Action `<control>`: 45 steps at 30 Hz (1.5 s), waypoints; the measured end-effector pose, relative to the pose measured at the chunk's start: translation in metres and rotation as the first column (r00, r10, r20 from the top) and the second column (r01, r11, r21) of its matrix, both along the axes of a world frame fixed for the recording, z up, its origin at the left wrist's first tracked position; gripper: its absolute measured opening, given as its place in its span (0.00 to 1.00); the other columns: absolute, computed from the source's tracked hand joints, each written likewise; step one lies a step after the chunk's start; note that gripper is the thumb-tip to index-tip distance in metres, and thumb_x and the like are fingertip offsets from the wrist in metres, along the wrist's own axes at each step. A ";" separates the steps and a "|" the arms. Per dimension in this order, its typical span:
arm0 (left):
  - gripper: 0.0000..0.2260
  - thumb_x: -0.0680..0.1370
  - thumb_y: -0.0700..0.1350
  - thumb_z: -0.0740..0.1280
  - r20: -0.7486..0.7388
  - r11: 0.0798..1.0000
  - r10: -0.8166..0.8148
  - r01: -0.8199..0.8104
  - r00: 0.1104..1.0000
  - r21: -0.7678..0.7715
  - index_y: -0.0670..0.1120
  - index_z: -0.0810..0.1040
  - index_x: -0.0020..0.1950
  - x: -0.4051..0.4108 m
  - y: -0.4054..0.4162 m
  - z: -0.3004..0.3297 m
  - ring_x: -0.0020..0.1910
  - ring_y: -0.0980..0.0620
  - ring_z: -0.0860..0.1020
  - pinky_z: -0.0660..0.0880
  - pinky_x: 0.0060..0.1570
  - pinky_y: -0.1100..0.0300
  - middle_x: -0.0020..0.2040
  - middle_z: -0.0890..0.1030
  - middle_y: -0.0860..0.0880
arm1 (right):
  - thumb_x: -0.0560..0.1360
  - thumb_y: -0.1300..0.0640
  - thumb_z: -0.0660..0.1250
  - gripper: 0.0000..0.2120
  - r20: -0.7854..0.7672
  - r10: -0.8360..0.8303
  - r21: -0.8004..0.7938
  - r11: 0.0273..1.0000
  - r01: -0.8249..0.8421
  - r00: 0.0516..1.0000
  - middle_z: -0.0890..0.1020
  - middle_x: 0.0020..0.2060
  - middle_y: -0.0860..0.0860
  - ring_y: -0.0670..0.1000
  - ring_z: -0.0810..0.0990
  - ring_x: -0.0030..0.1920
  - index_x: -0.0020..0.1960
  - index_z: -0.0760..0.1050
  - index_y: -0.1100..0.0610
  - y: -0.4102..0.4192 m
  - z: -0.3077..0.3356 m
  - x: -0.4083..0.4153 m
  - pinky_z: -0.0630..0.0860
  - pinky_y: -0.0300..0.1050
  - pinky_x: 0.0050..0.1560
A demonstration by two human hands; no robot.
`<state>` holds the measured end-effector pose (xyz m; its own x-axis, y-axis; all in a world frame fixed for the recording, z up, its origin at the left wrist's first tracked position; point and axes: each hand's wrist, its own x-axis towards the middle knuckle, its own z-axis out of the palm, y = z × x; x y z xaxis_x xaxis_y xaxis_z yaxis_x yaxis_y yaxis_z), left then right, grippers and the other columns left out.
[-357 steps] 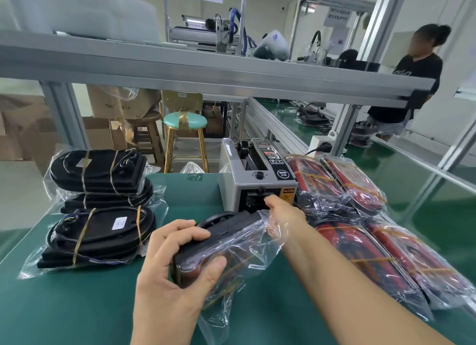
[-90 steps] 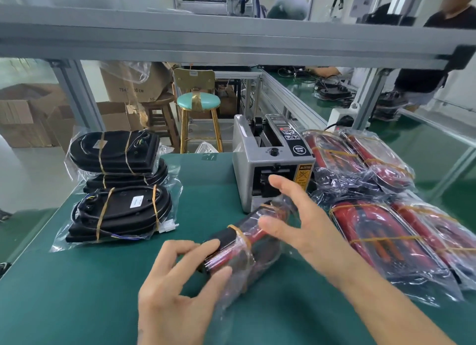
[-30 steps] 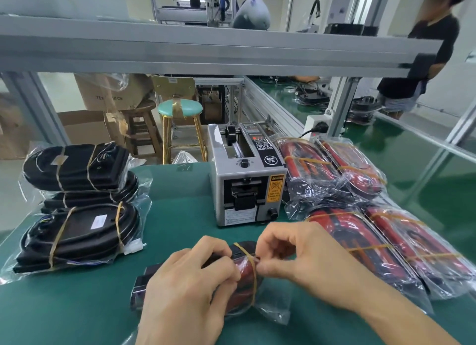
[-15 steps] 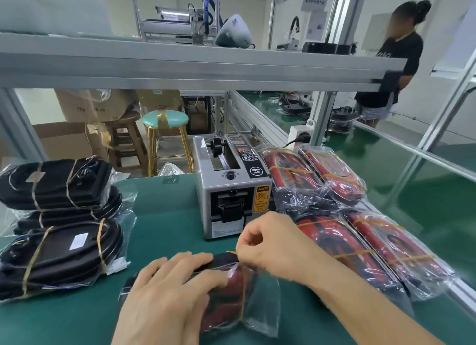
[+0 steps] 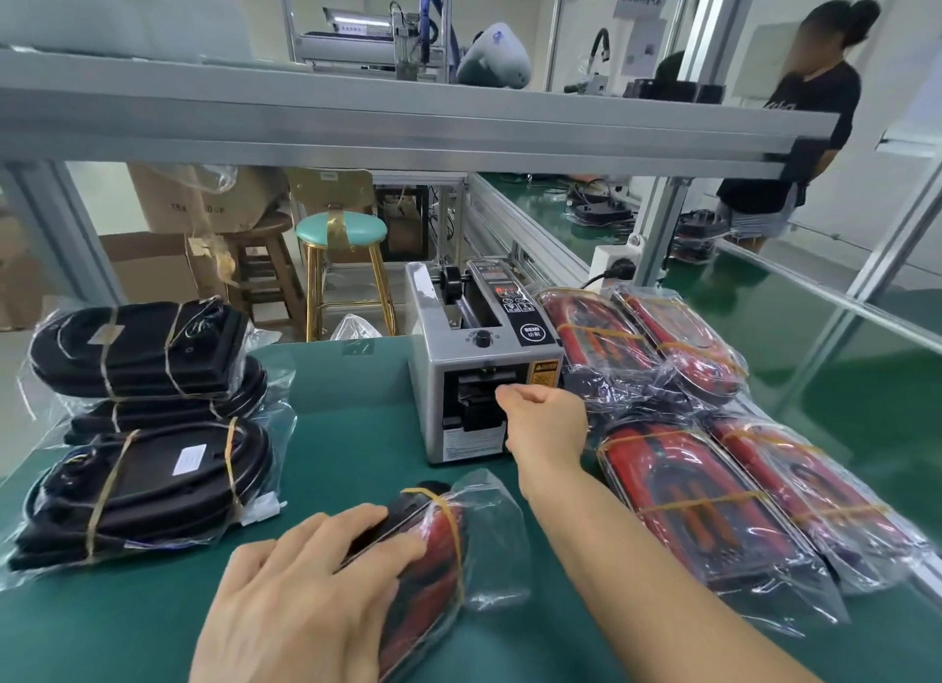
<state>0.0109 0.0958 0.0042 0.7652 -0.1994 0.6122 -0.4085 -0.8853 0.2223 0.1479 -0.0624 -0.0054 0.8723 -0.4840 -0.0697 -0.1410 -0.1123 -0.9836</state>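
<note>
Fingers (image 5: 339, 527) of the left hand (image 5: 306, 596) are laid nearly straight and spread over the bagged red-and-black unit (image 5: 433, 545). That unit lies on the green mat (image 5: 346, 427) at 6 o'clock from the tape dispenser (image 5: 474, 346) and is ringed by a yellow rubber band (image 5: 451, 524). The right hand (image 5: 545, 422) is held at the dispenser's front outlet, fingers curled, thumb and forefinger brought together. Whether a strip of tape is pinched cannot be told. Black bagged units (image 5: 148, 483) are stacked at 9 o'clock of the dispenser, and red bagged units (image 5: 713, 509) are laid at 3 o'clock.
</note>
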 end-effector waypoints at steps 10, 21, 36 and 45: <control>0.16 0.66 0.47 0.56 0.040 1.000 0.009 -0.008 0.999 -0.024 0.55 0.85 0.36 -0.007 -0.010 -0.003 0.36 0.51 0.83 0.65 0.40 0.57 0.42 0.84 0.52 | 0.69 0.61 0.74 0.12 -0.142 -0.172 0.271 0.940 0.206 0.975 0.75 0.31 0.51 0.51 0.72 0.31 0.32 0.72 0.54 0.013 0.004 0.015 0.70 0.43 0.35; 0.15 0.63 0.45 0.58 0.035 0.992 0.072 -0.068 0.997 -0.105 0.56 0.84 0.36 -0.014 -0.015 -0.005 0.40 0.52 0.68 0.68 0.37 0.61 0.38 0.80 0.52 | 0.74 0.57 0.69 0.12 -0.075 0.296 0.511 0.832 -0.218 0.952 0.68 0.24 0.44 0.43 0.63 0.27 0.33 0.71 0.51 -0.027 0.030 -0.029 0.59 0.36 0.32; 0.13 0.58 0.39 0.66 0.073 0.993 0.088 -0.082 0.993 -0.084 0.55 0.84 0.34 -0.012 -0.013 -0.006 0.35 0.54 0.72 0.74 0.32 0.57 0.36 0.78 0.52 | 0.72 0.58 0.73 0.07 -0.082 -0.127 0.203 0.969 0.141 0.989 0.80 0.39 0.51 0.49 0.76 0.37 0.36 0.78 0.51 0.010 -0.003 0.010 0.71 0.43 0.42; 0.16 0.63 0.45 0.56 0.054 0.995 0.075 -0.071 0.996 -0.065 0.55 0.83 0.34 -0.015 -0.014 -0.005 0.27 0.52 0.76 0.76 0.31 0.55 0.36 0.78 0.51 | 0.70 0.62 0.73 0.12 -0.233 -0.092 0.463 0.865 0.194 0.968 0.71 0.35 0.52 0.48 0.66 0.30 0.44 0.69 0.61 0.014 0.008 0.015 0.66 0.37 0.24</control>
